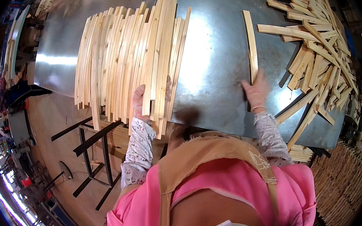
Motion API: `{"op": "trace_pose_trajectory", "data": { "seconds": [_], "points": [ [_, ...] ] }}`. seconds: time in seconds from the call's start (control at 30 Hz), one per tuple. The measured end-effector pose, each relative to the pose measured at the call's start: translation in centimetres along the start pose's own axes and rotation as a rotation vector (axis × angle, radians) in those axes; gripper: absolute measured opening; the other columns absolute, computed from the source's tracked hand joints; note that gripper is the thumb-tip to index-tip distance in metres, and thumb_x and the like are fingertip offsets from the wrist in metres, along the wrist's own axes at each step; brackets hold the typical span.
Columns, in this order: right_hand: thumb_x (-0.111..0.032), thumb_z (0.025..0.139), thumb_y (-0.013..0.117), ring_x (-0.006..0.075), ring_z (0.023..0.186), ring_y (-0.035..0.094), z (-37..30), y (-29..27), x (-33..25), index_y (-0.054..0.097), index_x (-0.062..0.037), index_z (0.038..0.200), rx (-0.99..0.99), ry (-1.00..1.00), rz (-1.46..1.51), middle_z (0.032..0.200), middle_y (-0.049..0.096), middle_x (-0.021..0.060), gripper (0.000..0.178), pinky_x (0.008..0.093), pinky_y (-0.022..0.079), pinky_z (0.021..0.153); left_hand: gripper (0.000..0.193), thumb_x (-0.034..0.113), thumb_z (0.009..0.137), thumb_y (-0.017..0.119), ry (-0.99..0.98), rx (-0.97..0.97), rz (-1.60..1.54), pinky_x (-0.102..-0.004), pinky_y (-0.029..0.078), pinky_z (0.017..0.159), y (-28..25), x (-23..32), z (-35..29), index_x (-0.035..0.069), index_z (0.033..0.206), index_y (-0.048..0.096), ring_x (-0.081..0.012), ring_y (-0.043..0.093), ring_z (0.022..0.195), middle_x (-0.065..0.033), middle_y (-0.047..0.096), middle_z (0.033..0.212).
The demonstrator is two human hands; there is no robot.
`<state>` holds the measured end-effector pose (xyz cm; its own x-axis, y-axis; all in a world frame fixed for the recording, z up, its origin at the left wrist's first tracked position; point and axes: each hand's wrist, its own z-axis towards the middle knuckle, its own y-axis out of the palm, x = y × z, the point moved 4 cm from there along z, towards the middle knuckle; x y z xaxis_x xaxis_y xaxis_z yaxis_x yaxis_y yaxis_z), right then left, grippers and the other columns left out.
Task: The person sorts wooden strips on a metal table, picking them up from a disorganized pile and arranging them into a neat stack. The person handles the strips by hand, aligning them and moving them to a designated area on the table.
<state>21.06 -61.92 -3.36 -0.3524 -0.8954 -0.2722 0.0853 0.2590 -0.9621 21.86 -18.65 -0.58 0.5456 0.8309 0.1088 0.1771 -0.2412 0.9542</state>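
A broad row of pale wooden strips (114,63) lies side by side on the metal table, their near ends overhanging its edge. My left hand (139,103), in a thin pinkish glove, is closed round a few strips near the row's right side; the strips hide part of its fingers. To the right, a single wooden strip (250,38) points away from me. My right hand (257,91), gloved too, grips its near end, thumb on the left and fingers on the right.
A jumbled heap of wooden strips (319,45) covers the right of the metal table (216,71). Below the left edge stands a dark metal frame (106,156). Stacked wood (342,180) rises at the lower right. A round-topped stand (65,169) is on the floor, left.
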Motion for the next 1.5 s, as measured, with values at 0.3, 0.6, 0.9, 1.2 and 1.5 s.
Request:
{"op": "trace_pose_trajectory", "data": {
  "seconds": [0.3,0.6,0.9,1.2,1.5],
  "points": [
    [-0.034,0.099,0.074,0.0402,0.101,0.074,-8.4,8.4,-16.2,0.057,-0.0016,0.150,-0.361,-0.377,0.286,0.115,0.072,0.0239,0.063,0.0482,0.061,0.087,0.098,0.033,0.091,0.084,0.019,0.017,-0.115,-0.0458,0.063,0.105,-1.5,-1.2,0.6,-0.014,0.160,0.033,-0.0373,0.062,0.131,-0.0301,0.048,0.152],
    [-0.034,0.106,0.065,0.0273,0.111,0.068,-2.9,5.2,-22.6,0.049,0.0026,0.150,-0.935,-0.011,1.179,0.121,0.070,0.0195,0.059,0.0374,0.053,0.101,0.044,0.025,0.105,0.065,0.128,0.345,0.065,-0.0506,0.061,0.102,-8.3,-1.4,-0.4,-0.006,0.136,0.064,-0.0323,0.069,0.123,-0.0217,0.070,0.135],
    [-0.019,0.091,0.082,0.0310,0.138,0.056,-5.1,7.7,-27.1,0.017,0.0060,0.170,-0.672,-0.010,1.290,0.153,0.054,0.0236,0.106,0.0349,0.046,0.116,0.067,0.017,0.101,0.070,0.252,0.683,1.241,-0.0332,0.053,0.107,0.5,1.5,0.1,-0.008,0.159,0.047,-0.0212,0.063,0.126,-0.0156,0.065,0.144],
    [-0.017,0.089,0.077,0.0298,0.118,0.063,-5.6,10.2,-25.6,0.029,0.0006,0.167,-1.007,0.235,1.441,0.136,0.063,0.0204,0.093,0.0374,0.053,0.105,0.072,0.045,0.099,0.070,0.108,0.370,0.610,-0.0353,0.061,0.087,-3.3,2.4,-2.0,-0.003,0.151,0.057,-0.0237,0.073,0.103,-0.0153,0.074,0.125],
    [-0.010,0.088,0.073,0.0293,0.122,0.065,-4.1,7.2,-24.3,0.008,-0.0036,0.174,-0.787,0.156,1.436,0.143,0.059,0.0232,0.108,0.0357,0.057,0.106,0.083,0.021,0.089,0.083,0.083,0.449,0.808,-0.0336,0.058,0.073,0.2,2.9,-1.2,0.003,0.161,0.045,-0.0199,0.071,0.088,-0.0139,0.074,0.119]
  ]
}}
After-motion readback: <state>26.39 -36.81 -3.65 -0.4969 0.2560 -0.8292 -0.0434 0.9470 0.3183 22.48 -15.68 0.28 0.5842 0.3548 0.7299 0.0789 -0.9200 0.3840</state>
